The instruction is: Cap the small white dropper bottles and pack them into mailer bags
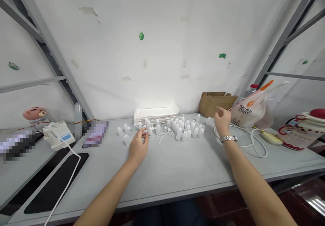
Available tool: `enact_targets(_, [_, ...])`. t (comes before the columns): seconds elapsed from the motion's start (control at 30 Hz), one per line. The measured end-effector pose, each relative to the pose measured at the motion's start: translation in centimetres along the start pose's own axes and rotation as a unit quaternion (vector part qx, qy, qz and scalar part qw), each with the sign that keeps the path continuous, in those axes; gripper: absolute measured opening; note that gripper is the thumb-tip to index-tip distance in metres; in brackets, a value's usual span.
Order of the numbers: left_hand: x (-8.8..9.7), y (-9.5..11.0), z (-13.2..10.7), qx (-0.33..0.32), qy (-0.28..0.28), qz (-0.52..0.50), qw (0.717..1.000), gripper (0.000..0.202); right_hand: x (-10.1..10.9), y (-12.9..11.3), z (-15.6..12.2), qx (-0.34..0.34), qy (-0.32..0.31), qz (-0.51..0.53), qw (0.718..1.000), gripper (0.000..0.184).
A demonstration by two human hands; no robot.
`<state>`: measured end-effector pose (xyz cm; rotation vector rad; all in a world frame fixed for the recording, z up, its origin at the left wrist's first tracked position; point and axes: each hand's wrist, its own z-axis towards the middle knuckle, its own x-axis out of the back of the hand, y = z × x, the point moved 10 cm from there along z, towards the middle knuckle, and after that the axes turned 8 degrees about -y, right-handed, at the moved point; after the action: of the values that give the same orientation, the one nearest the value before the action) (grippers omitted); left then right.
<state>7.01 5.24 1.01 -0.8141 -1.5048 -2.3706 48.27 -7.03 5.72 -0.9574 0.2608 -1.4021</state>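
Observation:
Small translucent white bottles [188, 135] with caps stand in a loose cluster at the middle of the grey table. My left hand [139, 145] is at the cluster's left side, its fingers bent together among the bottles. Something small and whitish shows at its fingertips, too small to name. A few more bottles [120, 131] stand apart to its left. White cord loops [165, 132] lie beside the cluster. My right hand [222, 121], with a metal watch [228, 138] on the wrist, is raised before an open cardboard box [215, 105]. Its fingers are curled in, and what they hold is hidden.
White trays [156, 112] lie stacked against the wall. On the right are a coiled white cable [256, 148], a plastic bag [250, 112] and a red-lidded container [302, 131]. A white device [59, 136], a blurred phone-like item [95, 134] and a black mat [57, 185] lie left.

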Motion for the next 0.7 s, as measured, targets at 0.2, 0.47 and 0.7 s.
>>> enact_targets(0.2, [0.0, -0.3, 0.1, 0.013, -0.002, 0.006, 1.000, 0.029, -4.4, 5.9, -0.7, -0.064, -0.146, 0.008, 0.987, 0.043])
enact_targets(0.47, [0.2, -0.1, 0.0, 0.016, 0.000, 0.002, 1.000, 0.029, -5.4, 5.9, -0.9, -0.072, -0.161, -0.029, 0.984, 0.018])
enact_targets(0.7, [0.6, 0.7, -0.2, 0.003, 0.017, -0.019, 1.000, 0.032, -0.4, -7.9, -3.5, 0.116, -0.044, 0.096, 0.988, 0.026])
